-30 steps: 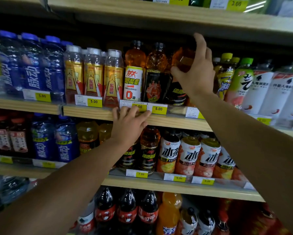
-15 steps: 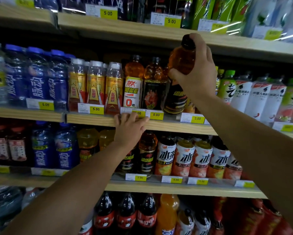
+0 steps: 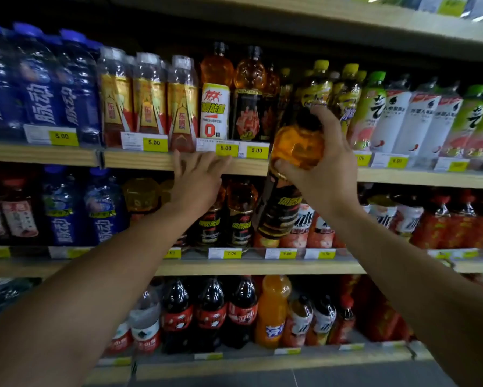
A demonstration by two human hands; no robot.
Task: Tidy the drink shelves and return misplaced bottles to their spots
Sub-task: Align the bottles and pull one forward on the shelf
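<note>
The right hand (image 3: 322,174) grips one amber bottle (image 3: 289,180) by its shoulder, fingers curled, before the shelf edge (image 3: 128,159). The left hand (image 3: 197,181) rests on it, fingers straight. Three cola bottles (image 3: 209,314) stand below.

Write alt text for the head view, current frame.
A right hand grips an orange drink bottle by its top, held clear of the drink shelves, while the left hand rests open on the wooden shelf edge by yellow price tags.

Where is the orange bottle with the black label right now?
In the head view, right of centre, the right hand grips the orange bottle in front of the shelf edge, off the shelf.
</note>
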